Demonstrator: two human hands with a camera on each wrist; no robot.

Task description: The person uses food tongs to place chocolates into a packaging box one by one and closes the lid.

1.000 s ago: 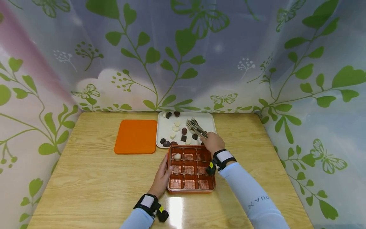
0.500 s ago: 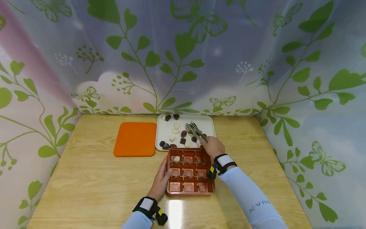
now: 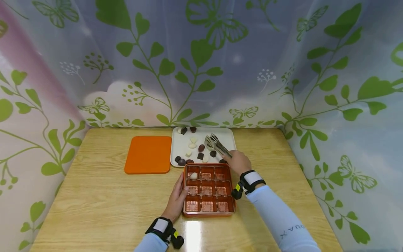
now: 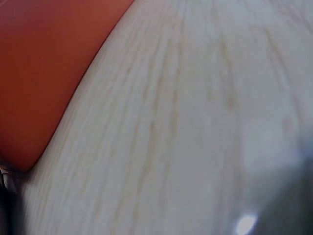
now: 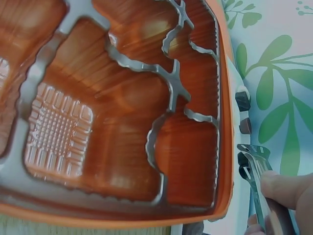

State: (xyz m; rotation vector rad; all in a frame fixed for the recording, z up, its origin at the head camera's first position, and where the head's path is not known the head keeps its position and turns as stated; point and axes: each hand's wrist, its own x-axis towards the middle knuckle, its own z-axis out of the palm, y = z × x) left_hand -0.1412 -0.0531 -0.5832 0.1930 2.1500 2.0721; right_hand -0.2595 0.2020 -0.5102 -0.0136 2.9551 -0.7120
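Note:
My left hand (image 3: 175,202) holds the left side of an orange chocolate box (image 3: 233,209), thumb at its rim and fingers along the outer wall. A divided insert (image 5: 168,76) fills the box, with one white chocolate (image 3: 193,176) in its back-left compartment. My right hand (image 3: 240,162) grips metal tongs (image 3: 220,145) beyond the box's back-right corner. Their tips are over a white tray (image 3: 226,134) with scattered dark and white chocolates; whether they touch a piece I cannot tell. The left wrist view shows only the box's orange wall (image 4: 54,63) and the table, not the hand.
An orange lid (image 3: 148,154) lies flat left of the tray. The tray sits directly behind the box, near a leaf-patterned curtain (image 3: 201,105) at the table's back. Bare wooden tabletop (image 3: 104,196) extends to the left.
My right hand has shifted slightly right with the tongs, whose tips look closer together than half a second ago. The left hand and box stay in place; the head view has tilted slightly.

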